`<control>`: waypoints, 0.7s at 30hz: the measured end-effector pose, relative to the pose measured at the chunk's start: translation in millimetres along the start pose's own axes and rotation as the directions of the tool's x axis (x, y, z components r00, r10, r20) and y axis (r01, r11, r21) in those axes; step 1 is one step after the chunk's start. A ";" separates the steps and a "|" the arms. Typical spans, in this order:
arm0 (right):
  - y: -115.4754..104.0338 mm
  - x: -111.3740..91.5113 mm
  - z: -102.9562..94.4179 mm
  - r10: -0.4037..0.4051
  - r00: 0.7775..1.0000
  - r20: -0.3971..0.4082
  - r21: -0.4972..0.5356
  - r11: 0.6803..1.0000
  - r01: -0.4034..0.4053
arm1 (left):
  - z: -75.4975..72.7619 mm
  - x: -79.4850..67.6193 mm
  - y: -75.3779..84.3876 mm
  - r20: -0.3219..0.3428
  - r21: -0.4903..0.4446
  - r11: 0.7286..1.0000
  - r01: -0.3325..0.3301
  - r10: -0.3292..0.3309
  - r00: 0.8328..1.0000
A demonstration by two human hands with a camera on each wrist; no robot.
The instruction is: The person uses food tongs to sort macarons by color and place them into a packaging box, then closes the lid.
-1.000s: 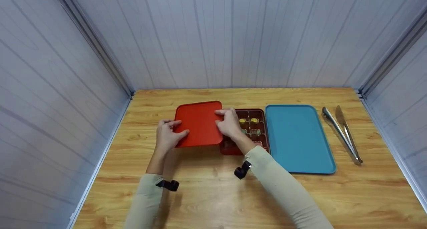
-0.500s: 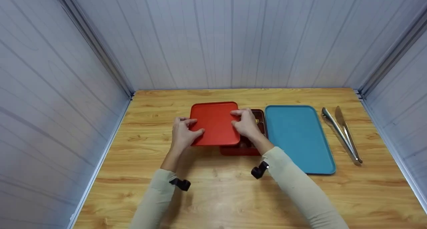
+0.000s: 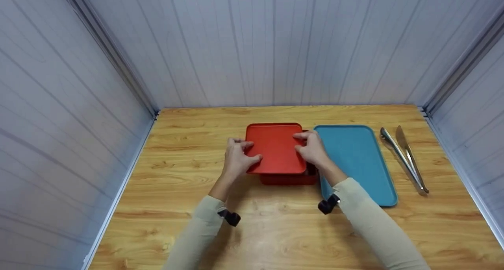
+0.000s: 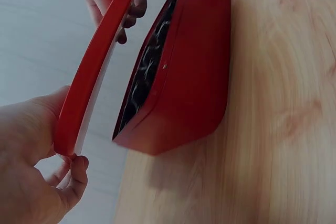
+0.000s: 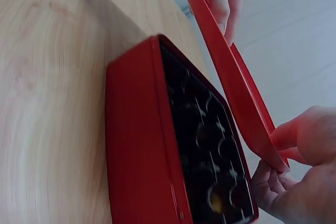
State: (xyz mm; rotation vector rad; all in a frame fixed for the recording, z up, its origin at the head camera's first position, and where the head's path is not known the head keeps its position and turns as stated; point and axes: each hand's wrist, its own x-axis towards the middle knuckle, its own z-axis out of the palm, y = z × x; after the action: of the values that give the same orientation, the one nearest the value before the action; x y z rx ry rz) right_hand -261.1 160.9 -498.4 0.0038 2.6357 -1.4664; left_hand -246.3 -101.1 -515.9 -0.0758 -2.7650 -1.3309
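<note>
A square red lid point(image 3: 275, 148) is held level between both hands above a red box point(image 3: 289, 179). My left hand point(image 3: 237, 158) pinches its left edge, thumb on top. At the opposite edge, my right hand point(image 3: 313, 148) grips it the same way. Both wrist views show a gap between the lid point(image 4: 94, 72) and the box point(image 4: 194, 66). Inside the box point(image 5: 139, 135) is a dark insert point(image 5: 205, 135) divided into compartments; a small yellowish thing lies in one, seen in the right wrist view. From the head view the lid hides most of the box.
A blue rectangular tray point(image 3: 354, 159) lies just right of the box, partly behind the right forearm. Farther right are metal tongs point(image 3: 403, 159) and a knife-shaped metal utensil point(image 3: 409, 152). Pale panels point(image 3: 252, 45) wall in the wooden table point(image 3: 177, 163) at the back and sides.
Both hands have carried the red lid rightward, from beside the box to a place over it. The box's compartments are now covered from the head view. Tray and utensils stay put.
</note>
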 end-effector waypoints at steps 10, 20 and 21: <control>11.0 -2.6 -22.3 0.028 1.000 0.005 -0.017 0.999 -0.028 | 18.3 2.9 14.5 0.018 0.028 0.998 -0.055 0.054 0.998; 5.2 -6.2 -45.5 0.027 0.999 -0.018 0.181 0.983 -0.024 | 24.5 -0.6 11.8 -0.149 0.055 0.962 -0.266 0.271 0.951; 3.6 -5.9 -48.9 0.037 0.999 -0.014 0.214 0.976 -0.033 | 24.5 -0.2 11.2 -0.168 0.070 0.950 -0.303 0.311 0.935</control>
State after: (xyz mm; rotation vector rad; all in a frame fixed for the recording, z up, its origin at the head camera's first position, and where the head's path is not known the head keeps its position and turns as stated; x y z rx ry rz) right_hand -260.2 204.5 -475.3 0.0844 2.4632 -1.7378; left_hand -246.3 -74.9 -522.5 -0.3542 -2.5030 -1.1379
